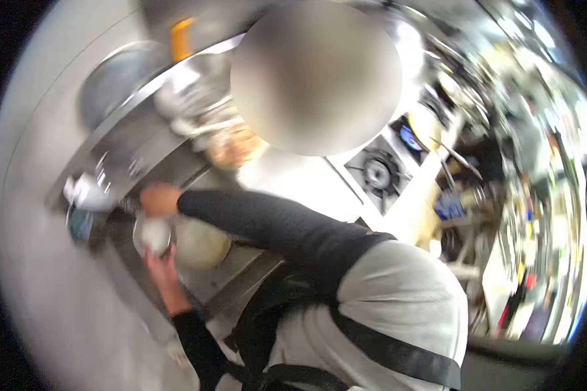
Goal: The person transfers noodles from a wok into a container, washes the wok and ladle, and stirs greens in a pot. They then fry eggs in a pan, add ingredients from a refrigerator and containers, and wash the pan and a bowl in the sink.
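A small white bowl (154, 234) is in my left hand (163, 268), whose fingers and thumb are at its near rim. Just beyond it, my right hand (160, 199) is bent at the wrist and smeared by motion, close over the bowl's far side. I cannot tell whether it holds anything. Both hands are over a metal sink (225, 267). Beside the small bowl, a larger pale round bowl (203, 244) sits in the sink, partly covered by my black right sleeve.
White cloth-like items (88, 192) and a teal container (80, 225) stand by the sink's back edge. Stacked dishes (195, 98) line the counter. To the right is a gas burner (377, 173), with a pan (425, 127) behind. A large blurred oval covers the upper middle.
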The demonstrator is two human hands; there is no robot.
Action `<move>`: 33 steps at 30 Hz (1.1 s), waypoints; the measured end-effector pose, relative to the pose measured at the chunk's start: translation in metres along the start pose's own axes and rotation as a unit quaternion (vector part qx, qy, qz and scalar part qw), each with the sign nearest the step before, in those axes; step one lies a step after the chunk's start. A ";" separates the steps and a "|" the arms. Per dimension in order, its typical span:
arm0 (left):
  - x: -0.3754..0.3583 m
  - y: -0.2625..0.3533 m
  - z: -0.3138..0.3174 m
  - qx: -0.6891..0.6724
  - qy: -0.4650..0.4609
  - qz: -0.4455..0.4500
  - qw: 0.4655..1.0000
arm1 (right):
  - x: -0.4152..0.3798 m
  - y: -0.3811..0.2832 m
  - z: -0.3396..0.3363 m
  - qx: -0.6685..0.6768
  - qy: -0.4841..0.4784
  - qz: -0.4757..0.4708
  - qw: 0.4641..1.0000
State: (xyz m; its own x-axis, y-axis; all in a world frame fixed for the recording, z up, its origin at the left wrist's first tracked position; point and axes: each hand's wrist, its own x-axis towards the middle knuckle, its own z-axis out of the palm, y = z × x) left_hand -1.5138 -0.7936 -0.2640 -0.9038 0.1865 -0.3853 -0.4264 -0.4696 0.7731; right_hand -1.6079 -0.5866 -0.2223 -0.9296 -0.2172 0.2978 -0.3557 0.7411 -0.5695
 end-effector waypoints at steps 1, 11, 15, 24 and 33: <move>-0.018 0.005 0.033 0.006 0.077 -0.054 0.996 | -0.015 0.025 0.004 0.030 -0.127 -0.083 0.988; -0.050 -0.102 0.133 0.138 -0.095 -0.220 0.961 | -0.256 0.059 -0.154 0.196 -0.082 0.231 0.949; -0.067 -0.131 0.193 0.218 -0.098 -0.204 0.949 | -0.349 0.076 -0.205 0.063 0.038 0.300 0.951; -0.082 -0.163 0.238 0.328 -0.051 -0.141 0.933 | -0.389 0.080 -0.350 -0.114 0.152 0.254 0.948; -0.142 -0.146 0.165 0.315 0.082 0.087 0.942 | -0.221 0.196 -0.695 -0.549 0.210 0.122 0.800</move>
State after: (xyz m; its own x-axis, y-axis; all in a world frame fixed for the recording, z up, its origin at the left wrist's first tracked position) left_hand -1.3295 -0.6088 -0.2389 -0.9660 -0.0068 -0.2583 -0.2569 0.1332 0.9572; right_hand -1.4048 0.0484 0.1331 -0.7623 0.0803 0.6423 0.3441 0.8907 0.2970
